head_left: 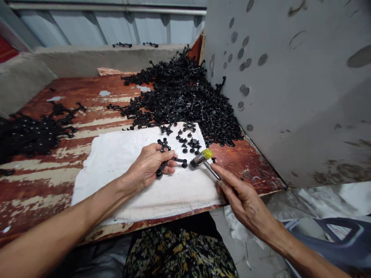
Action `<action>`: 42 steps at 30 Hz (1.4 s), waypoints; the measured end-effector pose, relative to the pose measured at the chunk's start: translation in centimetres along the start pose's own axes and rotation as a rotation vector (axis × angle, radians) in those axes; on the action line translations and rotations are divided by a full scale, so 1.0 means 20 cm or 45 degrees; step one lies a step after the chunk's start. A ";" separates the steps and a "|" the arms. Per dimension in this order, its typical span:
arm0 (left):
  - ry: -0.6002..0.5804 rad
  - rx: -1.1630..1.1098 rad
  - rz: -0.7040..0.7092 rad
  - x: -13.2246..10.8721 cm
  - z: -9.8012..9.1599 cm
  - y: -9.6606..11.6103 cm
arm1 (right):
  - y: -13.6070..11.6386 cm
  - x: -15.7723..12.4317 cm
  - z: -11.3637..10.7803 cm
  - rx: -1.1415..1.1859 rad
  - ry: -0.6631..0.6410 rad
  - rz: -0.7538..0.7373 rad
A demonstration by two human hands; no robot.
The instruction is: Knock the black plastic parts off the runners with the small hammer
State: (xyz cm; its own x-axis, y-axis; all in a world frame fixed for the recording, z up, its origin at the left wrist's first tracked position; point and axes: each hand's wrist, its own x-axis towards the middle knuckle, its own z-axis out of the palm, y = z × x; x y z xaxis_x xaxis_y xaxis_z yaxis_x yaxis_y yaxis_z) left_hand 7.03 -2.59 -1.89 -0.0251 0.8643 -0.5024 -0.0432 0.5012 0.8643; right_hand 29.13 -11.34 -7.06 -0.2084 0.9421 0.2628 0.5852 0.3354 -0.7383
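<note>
While our left hand [150,164] pinned a black cross-shaped plastic piece [164,145] to the white cloth [116,166], fingers curled shut over it, our right hand [243,200] gripped the thin handle of a small mallet [200,157], its head just beside our left fingertips. We judged a glancing blow could catch those fingertips, or knock the loose round caps [189,141] off the cloth toward the heap of black parts [185,96].

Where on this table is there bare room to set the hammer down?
Free: white cloth left of the left hand and along its near edge; red tabletop beyond the cloth's left half. Crowded: loose parts at the cloth's far edge, big pile against the grey board.
</note>
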 end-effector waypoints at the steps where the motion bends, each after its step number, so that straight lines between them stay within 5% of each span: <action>1: 0.002 0.014 -0.004 0.00 0.00 0.00 | 0.00 0.00 0.00 0.002 0.001 0.000; 21: -0.027 0.132 0.148 0.02 -0.01 -0.05 | -0.01 0.00 -0.01 -0.005 -0.023 -0.005; 29: -0.061 0.302 0.228 0.05 0.00 -0.01 | -0.05 0.04 -0.01 -0.138 0.087 -0.241; 42: -0.119 0.513 0.294 0.05 0.01 0.04 | -0.14 0.09 -0.06 -0.420 -0.021 -0.390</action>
State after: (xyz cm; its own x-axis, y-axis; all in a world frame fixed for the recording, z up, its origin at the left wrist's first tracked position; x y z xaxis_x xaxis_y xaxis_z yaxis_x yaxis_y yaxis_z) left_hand 7.10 -1.40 -1.66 0.1022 0.9459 -0.3079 0.3442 0.2567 0.9031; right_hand 28.04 -10.69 -3.71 -0.4220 0.7998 0.4268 0.7122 0.5838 -0.3898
